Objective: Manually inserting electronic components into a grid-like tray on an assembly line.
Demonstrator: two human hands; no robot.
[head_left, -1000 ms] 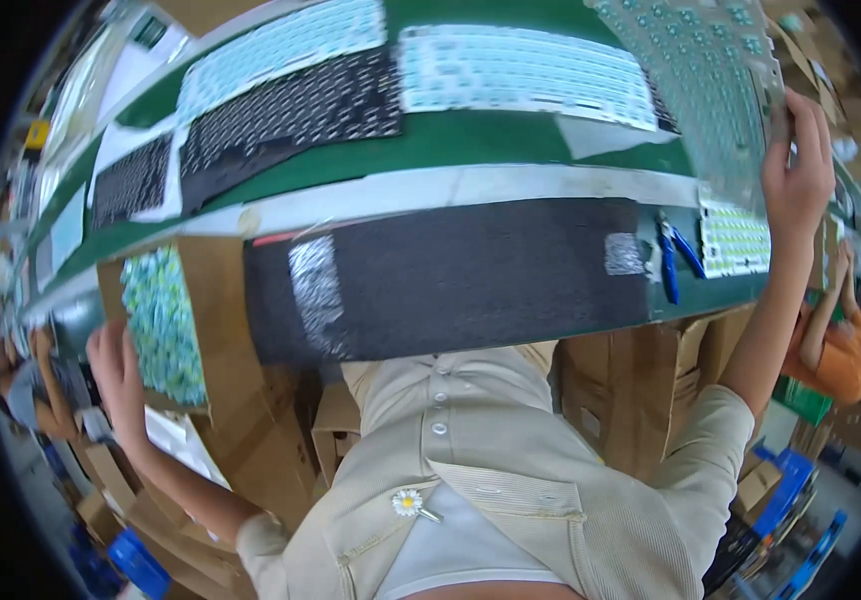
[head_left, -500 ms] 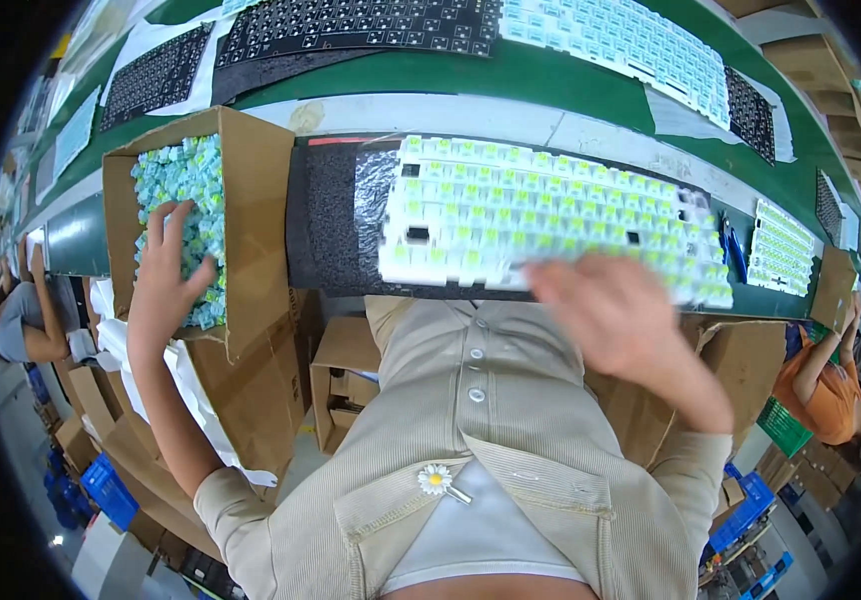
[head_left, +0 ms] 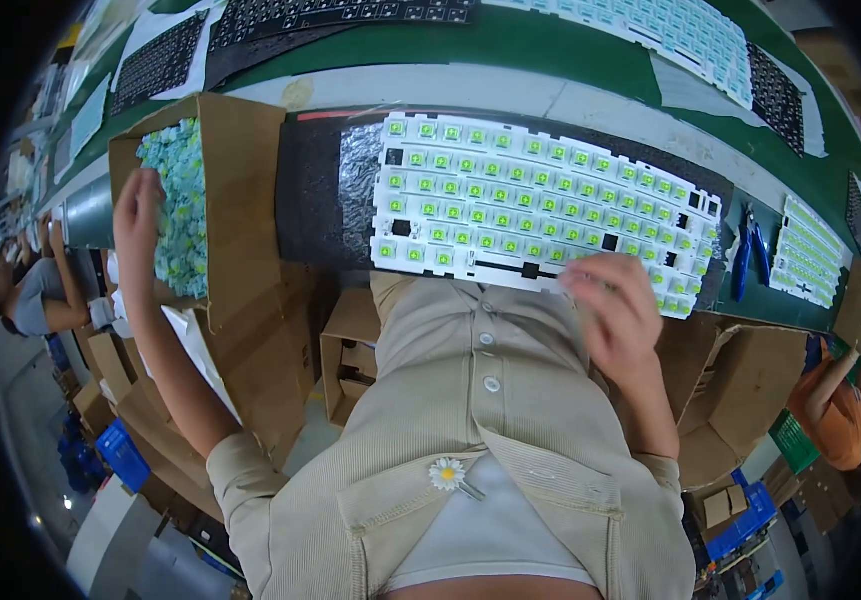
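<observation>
A white keyboard plate [head_left: 551, 170] filled with rows of key switches with yellow-green centres lies on a dark foam mat [head_left: 316, 195]; a few black-looking gaps show among the rows. My right hand [head_left: 626, 310] is at the plate's near edge, right of the long slot, its fingers bent in; anything between the fingertips is hidden. My left hand [head_left: 138, 225] is raised over the left rim of a cardboard box [head_left: 241, 200] heaped with loose light-blue and green key switches [head_left: 183, 210]. Its fingers are pressed together, and what they hold cannot be made out.
Blue-handled pliers [head_left: 751, 255] and a smaller plate with switches [head_left: 808, 250] lie to the right. Across the green bench [head_left: 511, 55] are black circuit boards [head_left: 331, 12] and a pale-blue switch plate [head_left: 686, 50]. Open cartons [head_left: 751, 390] stand below. Other people work at both sides.
My left hand has lifted from among the switches to the box's left rim, its spread fingers now together. My right hand, blurred over the plate before, has drawn back to the near edge.
</observation>
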